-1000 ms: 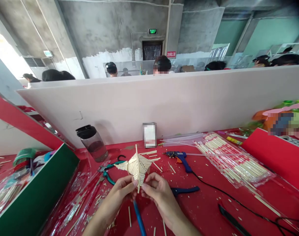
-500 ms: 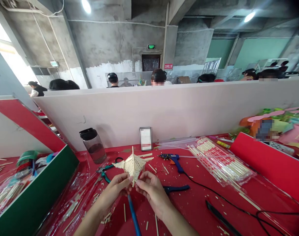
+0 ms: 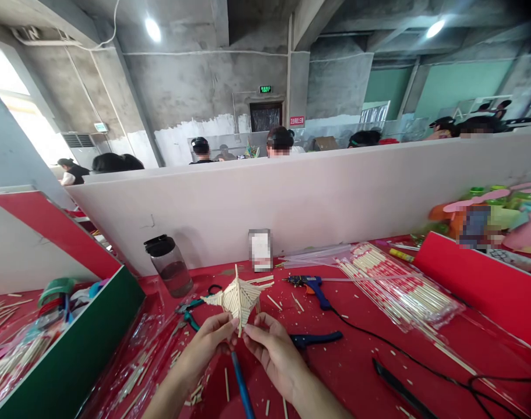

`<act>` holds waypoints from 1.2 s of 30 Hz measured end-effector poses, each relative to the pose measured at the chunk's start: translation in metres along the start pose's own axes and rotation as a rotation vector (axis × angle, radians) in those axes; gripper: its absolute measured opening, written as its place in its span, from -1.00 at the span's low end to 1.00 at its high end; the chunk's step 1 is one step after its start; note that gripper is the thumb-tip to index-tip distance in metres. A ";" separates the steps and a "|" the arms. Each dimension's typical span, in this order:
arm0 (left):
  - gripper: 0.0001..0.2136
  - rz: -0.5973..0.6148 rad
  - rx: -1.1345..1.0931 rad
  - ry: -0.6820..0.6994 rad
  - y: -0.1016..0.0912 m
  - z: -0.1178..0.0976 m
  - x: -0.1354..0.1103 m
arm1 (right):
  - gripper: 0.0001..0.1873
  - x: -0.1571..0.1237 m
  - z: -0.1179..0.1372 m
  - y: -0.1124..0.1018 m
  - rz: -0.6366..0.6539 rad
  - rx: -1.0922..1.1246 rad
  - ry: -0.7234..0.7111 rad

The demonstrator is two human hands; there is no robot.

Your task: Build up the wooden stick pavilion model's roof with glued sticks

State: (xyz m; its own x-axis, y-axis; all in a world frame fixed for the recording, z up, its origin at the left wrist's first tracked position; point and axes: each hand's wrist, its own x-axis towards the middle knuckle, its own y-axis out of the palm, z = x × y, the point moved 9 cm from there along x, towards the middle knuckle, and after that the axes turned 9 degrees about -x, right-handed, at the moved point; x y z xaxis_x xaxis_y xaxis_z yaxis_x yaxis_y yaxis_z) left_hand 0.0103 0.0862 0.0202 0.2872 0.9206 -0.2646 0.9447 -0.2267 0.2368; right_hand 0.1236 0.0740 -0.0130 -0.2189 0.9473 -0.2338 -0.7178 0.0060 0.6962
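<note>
A small pointed roof made of pale wooden sticks is held up over the red table, its peak pointing upward. My left hand pinches its near lower corner from the left, fingers closed. From the right, my right hand grips the same corner, thumb toward the middle. The tips of several fingers are hidden behind the piece. Below the hands lies a blue rod-like handle. Teal-handled pliers rest just left of the piece, and a dark blue-handled tool lies beside my right hand.
A blue glue gun with a black cord lies right of centre. Farther right are bagged sticks and a black strip-like tool. A water bottle and a phone stand near the white partition. Stick offcuts litter the red table.
The view has shifted slightly, so the scene sits a little lower. The stick roof has turned slightly in my hands; both keep their hold on it.
</note>
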 end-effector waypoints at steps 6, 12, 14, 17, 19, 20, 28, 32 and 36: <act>-0.64 -0.021 -0.031 -0.023 -0.004 0.006 0.002 | -0.51 -0.002 -0.002 -0.001 -0.033 0.024 0.012; -0.63 -0.021 -0.023 -0.033 -0.002 0.006 0.004 | -0.50 -0.001 -0.002 0.000 -0.032 0.030 0.016; -0.63 -0.016 -0.017 -0.032 -0.002 0.005 0.004 | -0.51 -0.001 -0.001 -0.001 -0.034 0.024 0.013; -0.62 -0.015 0.011 -0.017 -0.003 0.004 0.004 | -0.52 0.000 0.000 0.000 -0.021 0.014 0.011; -0.61 -0.003 0.060 0.002 -0.002 0.002 0.004 | -0.52 -0.001 0.002 0.000 -0.017 0.007 0.012; -0.59 0.008 0.094 0.010 -0.002 0.001 0.005 | -0.52 -0.001 0.002 0.000 -0.018 0.003 0.012; -0.53 0.037 0.433 0.162 -0.004 -0.040 -0.007 | -0.49 -0.007 0.016 -0.009 -0.037 -0.048 -0.023; -0.65 -0.023 0.628 0.311 0.002 -0.072 -0.029 | -0.49 -0.017 0.029 -0.001 0.012 -0.070 -0.060; -0.82 0.026 0.727 0.381 0.025 -0.083 -0.045 | -0.52 -0.030 0.032 0.023 0.101 -0.058 -0.081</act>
State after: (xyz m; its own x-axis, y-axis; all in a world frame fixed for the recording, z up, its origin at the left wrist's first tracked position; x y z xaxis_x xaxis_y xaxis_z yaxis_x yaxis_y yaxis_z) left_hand 0.0074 0.0652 0.1156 0.3604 0.9275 0.0993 0.8428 -0.2782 -0.4608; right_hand 0.1351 0.0561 0.0319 -0.2396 0.9649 -0.1075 -0.7324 -0.1070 0.6724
